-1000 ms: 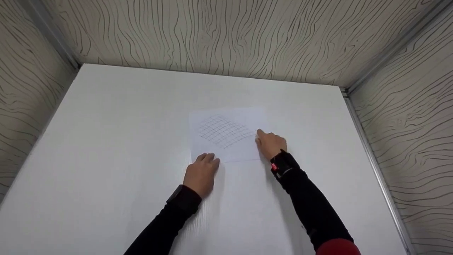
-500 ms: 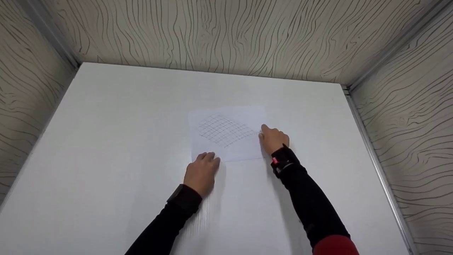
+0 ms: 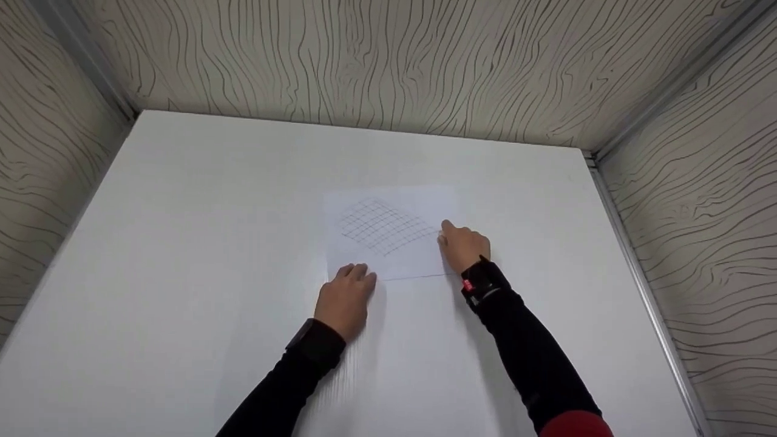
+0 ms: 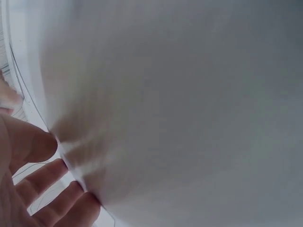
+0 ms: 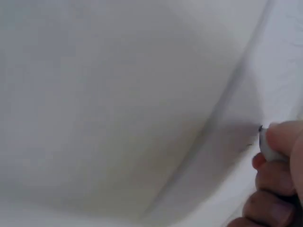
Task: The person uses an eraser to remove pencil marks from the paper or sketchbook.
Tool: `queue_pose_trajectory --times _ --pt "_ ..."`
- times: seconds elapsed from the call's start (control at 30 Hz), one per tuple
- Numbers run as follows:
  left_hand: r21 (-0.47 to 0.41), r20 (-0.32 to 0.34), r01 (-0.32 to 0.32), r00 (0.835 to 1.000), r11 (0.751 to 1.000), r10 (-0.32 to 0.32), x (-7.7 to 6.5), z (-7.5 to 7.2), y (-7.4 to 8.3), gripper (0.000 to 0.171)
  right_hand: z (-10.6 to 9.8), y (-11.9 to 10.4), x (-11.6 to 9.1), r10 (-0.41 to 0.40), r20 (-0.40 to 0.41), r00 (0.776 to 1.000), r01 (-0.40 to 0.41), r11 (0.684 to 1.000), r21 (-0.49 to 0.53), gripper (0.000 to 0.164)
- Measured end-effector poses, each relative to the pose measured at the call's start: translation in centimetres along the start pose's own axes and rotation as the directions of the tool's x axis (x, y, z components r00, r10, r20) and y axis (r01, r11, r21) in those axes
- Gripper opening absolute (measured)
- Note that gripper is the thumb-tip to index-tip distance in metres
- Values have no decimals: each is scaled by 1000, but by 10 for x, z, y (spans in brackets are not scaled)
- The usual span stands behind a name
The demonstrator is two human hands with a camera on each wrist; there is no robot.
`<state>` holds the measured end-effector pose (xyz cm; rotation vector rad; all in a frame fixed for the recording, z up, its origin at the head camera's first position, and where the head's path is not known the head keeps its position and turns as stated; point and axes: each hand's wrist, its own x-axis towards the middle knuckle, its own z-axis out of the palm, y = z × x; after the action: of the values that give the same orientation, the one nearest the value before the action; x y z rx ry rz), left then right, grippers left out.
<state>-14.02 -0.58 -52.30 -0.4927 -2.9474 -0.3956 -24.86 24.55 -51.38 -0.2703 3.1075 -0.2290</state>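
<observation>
Walls with dark wavy lines like wood [image 3: 364, 54] stand behind the table and to its left and right. The big white table [image 3: 182, 243] fills most of the space between them. Two arms in black sleeves [image 3: 534, 358] reach in over it from the near side, and a bit of red shows low on the right one. A sheet of white paper [image 3: 419, 262] lies flat on the table, a little past the middle. On the paper there is a drawing of crossing lines, like a net [image 3: 388, 224], and its right tip comes up to the fingers of the right hand. The left hand [image 3: 345, 303] rests at the near left corner of the paper. Its thumb and fingers are loose and reach out in a row, and their tips touch along the near edge. The right hand [image 3: 466, 247] is over the right part of the paper, and its fingers are curled in. The two hands are apart, with some of the paper between them. Each wrist has a black band [image 3: 322, 340] around it. The littlest thing is a small pale thing with a dark tip [image 5: 269, 147], pinched by the right thumb and fingers. Most of it is hidden, so I cannot tell what it is.
</observation>
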Motion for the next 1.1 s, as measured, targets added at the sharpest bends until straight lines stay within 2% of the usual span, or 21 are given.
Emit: queue_pose_trajectory --times 0.2,0.3,0.4,0.47,0.6,0.67,0.77,0.87,0.93,1.0,1.1 --pt "-4 13 -6 1000 1000 6 -1 -3 0 32 -1 18 -5 117 -73 990 -123 989 -81 19" --pt "3 8 2 1000 1000 -2 -1 -5 0 31 -2 14 -9 80 -25 997 -80 997 -12 18" --pt "-3 -4 5 1000 1000 -5 -2 -5 -1 31 -3 7 -12 -3 46 999 1 998 63 20" --pt "-10 -8 2 1000 1000 -2 -3 -4 -1 32 -2 7 -14 -4 62 998 1 998 60 20" --pt "-26 -16 -12 1000 1000 12 -3 -2 -2 34 -4 17 -16 127 11 992 -127 992 -24 17" --pt "-27 -25 -12 1000 1000 12 -3 -1 -4 35 -5 19 -15 162 -17 987 -162 986 -33 17" --pt "-24 -39 -10 999 1000 10 -4 0 -5 34 -5 12 -11 108 -19 994 -108 994 -5 18" --pt "-29 -32 -10 999 1000 9 -4 -1 -4 35 -2 -2 -9 4 31 1000 -6 999 52 19" --pt "-39 -15 -13 1000 999 12 -4 -1 -4 36 -1 -7 -9 -29 76 997 23 997 77 20" --pt "-49 -7 -16 1000 999 15 -4 -1 -3 36 -1 -8 -9 -14 96 995 6 997 80 19" --pt "-49 -22 -19 1000 999 18 -3 -2 -3 36 -3 2 -11 82 74 994 -85 995 46 18"
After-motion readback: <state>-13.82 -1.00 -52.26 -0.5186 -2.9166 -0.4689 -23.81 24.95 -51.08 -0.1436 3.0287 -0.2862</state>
